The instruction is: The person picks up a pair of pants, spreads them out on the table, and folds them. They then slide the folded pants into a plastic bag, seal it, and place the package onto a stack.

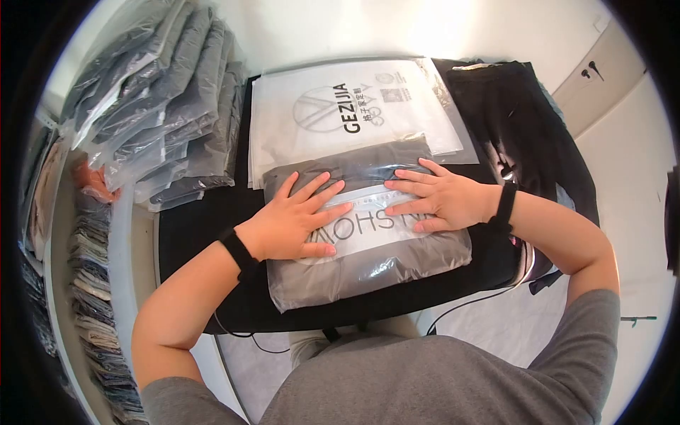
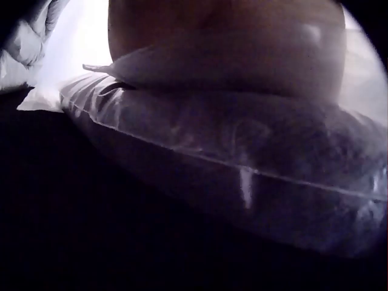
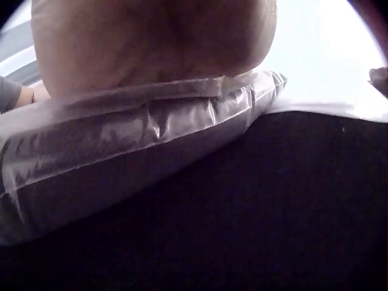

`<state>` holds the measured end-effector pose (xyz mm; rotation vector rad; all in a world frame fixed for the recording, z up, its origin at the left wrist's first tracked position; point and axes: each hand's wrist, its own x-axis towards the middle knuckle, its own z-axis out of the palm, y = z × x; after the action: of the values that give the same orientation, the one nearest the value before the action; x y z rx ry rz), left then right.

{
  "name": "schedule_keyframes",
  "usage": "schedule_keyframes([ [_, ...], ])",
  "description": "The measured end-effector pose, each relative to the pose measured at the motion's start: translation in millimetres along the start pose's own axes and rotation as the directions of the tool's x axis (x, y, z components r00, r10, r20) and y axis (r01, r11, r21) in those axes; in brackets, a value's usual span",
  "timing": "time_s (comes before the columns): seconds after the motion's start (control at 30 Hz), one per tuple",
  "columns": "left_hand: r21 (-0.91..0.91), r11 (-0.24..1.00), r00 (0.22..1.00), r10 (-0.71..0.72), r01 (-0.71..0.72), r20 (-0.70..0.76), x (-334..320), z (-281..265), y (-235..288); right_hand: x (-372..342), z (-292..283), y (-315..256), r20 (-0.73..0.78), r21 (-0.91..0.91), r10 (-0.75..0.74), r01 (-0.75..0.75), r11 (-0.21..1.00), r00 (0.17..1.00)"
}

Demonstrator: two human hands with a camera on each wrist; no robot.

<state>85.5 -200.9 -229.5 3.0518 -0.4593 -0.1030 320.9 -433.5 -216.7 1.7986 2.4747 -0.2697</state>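
A clear plastic garment bag (image 1: pixel 368 273) with a folded grey garment inside lies on the black-covered table, a white printed band across its middle. My left hand (image 1: pixel 294 219) rests flat on its left half, fingers spread and straight. On the right half my right hand (image 1: pixel 446 200) presses down with fingers spread, its fingertips facing those of the left. Both wrist views show the bag's side edge close up, the filled bag (image 2: pixel 242 139) puffed under the left palm and the bag's seam (image 3: pixel 151 145) below the right palm.
Flat printed plastic bags (image 1: pixel 283 120) are stacked behind the filled one. Several bagged garments (image 1: pixel 170 106) pile up at the back left. Black cloth (image 1: pixel 503 106) lies at the back right. Folded clothes (image 1: pixel 95 283) fill a shelf at left. A cable (image 1: pixel 474 301) hangs off the table's front edge.
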Motion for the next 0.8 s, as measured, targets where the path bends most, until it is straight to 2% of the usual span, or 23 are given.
schedule_keyframes([
  [0.23,-0.052,0.998,0.999,-0.034,0.035,0.035,4,-1,-1,3,3,5,0.021,0.167,0.013,-0.016,0.986,1.000],
  [0.43,-0.042,0.999,0.998,-0.025,0.027,0.057,3,0,0,-1,10,6,-0.034,0.158,0.006,-0.001,0.988,0.999],
  [0.5,-0.023,0.999,0.997,-0.024,0.026,0.076,3,-1,1,-1,6,2,0.014,0.279,0.055,-0.057,0.958,0.998],
  [0.57,0.010,1.000,0.995,-0.024,0.023,0.098,4,-5,4,-1,-1,-2,0.056,0.321,0.074,-0.088,0.943,0.996],
  [0.6,0.002,0.999,0.989,-0.045,0.045,0.139,5,-7,5,-3,-12,-4,0.078,0.415,0.098,-0.122,0.902,0.992],
  [0.63,-0.004,0.998,0.982,-0.067,0.069,0.178,6,-11,6,-5,-12,-1,0.005,0.502,0.150,-0.132,0.855,0.989],
  [0.7,-0.024,0.997,0.983,-0.066,0.071,0.170,7,-22,12,-18,-25,-4,-0.088,0.777,0.430,-0.208,0.594,0.899],
  [0.73,-0.056,0.993,0.976,-0.094,0.106,0.194,7,-27,15,-26,-22,-3,-0.096,0.774,0.439,-0.211,0.598,0.893],
  [0.77,-0.089,0.986,0.968,-0.119,0.142,0.223,8,-32,18,-35,-12,1,-0.174,0.772,0.628,-0.290,0.565,0.759],
  [0.8,-0.082,0.988,0.969,-0.109,0.130,0.221,9,-36,20,-41,-5,0,-0.245,0.779,0.777,-0.360,0.514,0.580],
])
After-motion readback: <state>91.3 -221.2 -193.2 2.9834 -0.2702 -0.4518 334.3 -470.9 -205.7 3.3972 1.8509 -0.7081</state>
